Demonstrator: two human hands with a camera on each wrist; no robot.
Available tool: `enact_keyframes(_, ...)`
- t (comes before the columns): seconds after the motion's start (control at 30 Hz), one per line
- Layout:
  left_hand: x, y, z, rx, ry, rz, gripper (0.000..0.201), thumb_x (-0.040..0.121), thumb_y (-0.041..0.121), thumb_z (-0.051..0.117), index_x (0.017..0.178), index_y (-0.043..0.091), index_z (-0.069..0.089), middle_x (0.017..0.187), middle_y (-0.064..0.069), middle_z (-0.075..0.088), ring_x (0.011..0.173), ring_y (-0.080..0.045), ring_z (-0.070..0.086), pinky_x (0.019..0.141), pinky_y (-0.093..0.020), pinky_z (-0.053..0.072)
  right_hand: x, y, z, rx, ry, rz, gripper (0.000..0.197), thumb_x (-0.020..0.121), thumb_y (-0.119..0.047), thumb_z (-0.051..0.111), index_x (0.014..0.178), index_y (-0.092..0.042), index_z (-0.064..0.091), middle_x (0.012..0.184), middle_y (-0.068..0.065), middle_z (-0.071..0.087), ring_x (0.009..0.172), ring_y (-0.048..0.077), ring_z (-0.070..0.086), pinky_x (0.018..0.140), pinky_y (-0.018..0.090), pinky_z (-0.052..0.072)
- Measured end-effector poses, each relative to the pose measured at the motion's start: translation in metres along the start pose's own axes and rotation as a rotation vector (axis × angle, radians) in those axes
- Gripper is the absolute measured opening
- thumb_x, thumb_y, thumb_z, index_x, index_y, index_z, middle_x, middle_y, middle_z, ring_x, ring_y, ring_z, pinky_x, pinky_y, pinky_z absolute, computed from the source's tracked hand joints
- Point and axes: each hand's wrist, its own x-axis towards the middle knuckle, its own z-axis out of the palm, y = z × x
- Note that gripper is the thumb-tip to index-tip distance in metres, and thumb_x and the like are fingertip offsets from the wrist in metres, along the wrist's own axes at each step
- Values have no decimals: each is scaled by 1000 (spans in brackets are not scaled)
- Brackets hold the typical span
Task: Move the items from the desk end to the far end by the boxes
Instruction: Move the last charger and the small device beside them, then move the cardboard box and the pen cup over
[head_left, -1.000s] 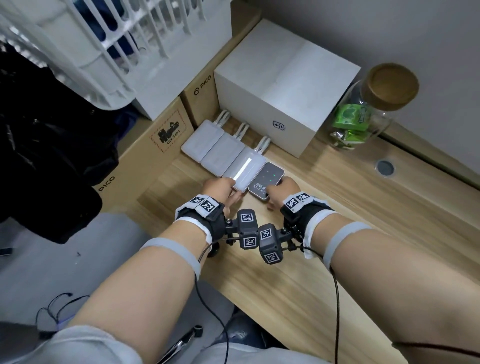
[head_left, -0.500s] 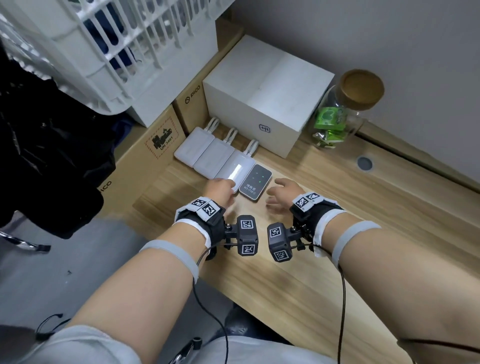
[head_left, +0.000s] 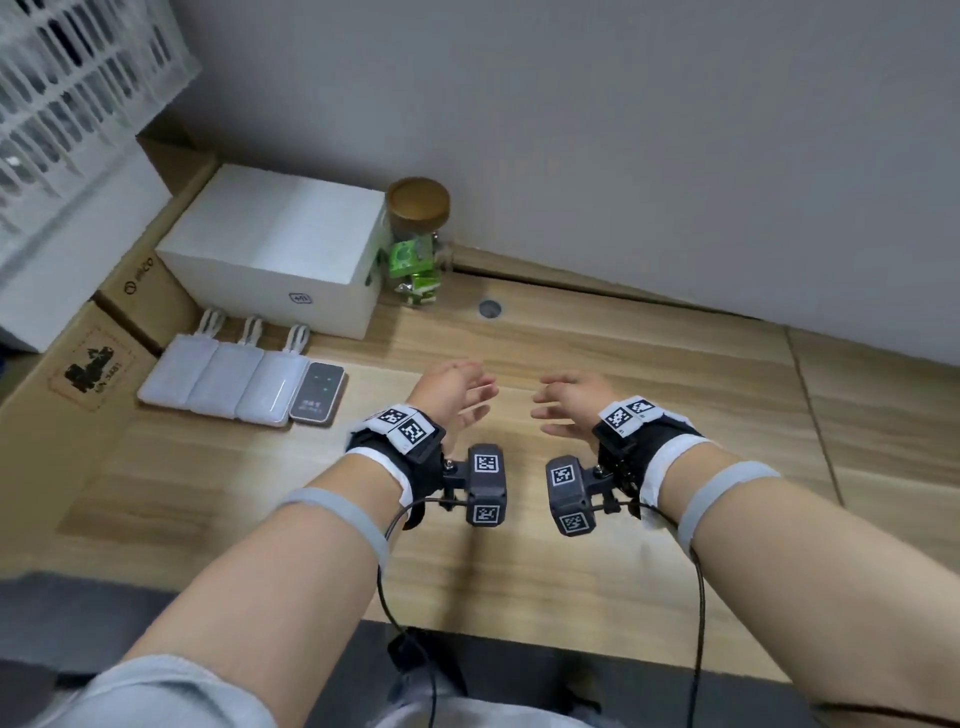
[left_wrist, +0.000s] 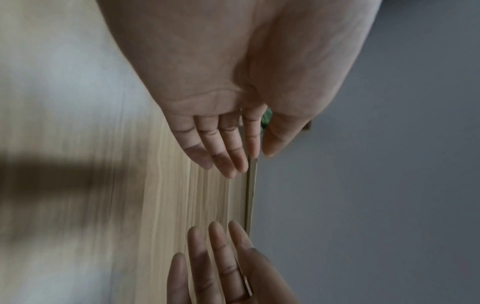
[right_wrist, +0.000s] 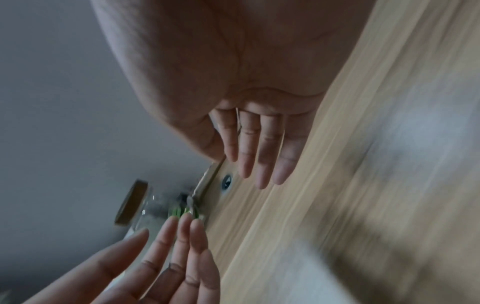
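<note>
Wooden counter (head_left: 597, 571) under both hands, left (head_left: 453, 389) and right (head_left: 571, 397), apart, fingers loose, empty. Left of them, three white packs (head_left: 223, 387), a black device (head_left: 318, 394), cardboard box (head_left: 88, 374) with unreadable stamp.

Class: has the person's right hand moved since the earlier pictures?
Yes. The right hand has pulled away from the dark device it touched, rightward, and now hovers open over the desk.

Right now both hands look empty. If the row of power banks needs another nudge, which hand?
Left, probably. The left hand hovers open nearer the power banks; the right hand is farther.
</note>
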Motion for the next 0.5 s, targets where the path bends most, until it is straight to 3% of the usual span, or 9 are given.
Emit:
enact_keyframes(0.23,-51,-59,173,152,-151,94,21,100,13,49,117,13,60,107,-6,68,93,-19,68,74,-32,50,-69,68,-176,167,82,-103,27,100,-6,44,121,-6,60,106,12,65,88,25,64,89,42,55)
enact_keyframes(0.37,-89,-125,311,238,-311,96,14,100,12,49,107,16,61,107,-7,68,91,-20,69,73,-32,51,-120,130,-312,260,216,-146,23,100,-7,44,116,-7,60,96,9,66,77,20,65,75,34,55)
enact_keyframes(0.5,-133,-189,442,304,-469,50,16,100,12,48,108,15,61,106,-8,68,89,-20,69,73,-31,52,-177,189,-445,314,378,-150,19,101,-6,43,111,-10,58,94,9,63,72,17,63,67,29,52)
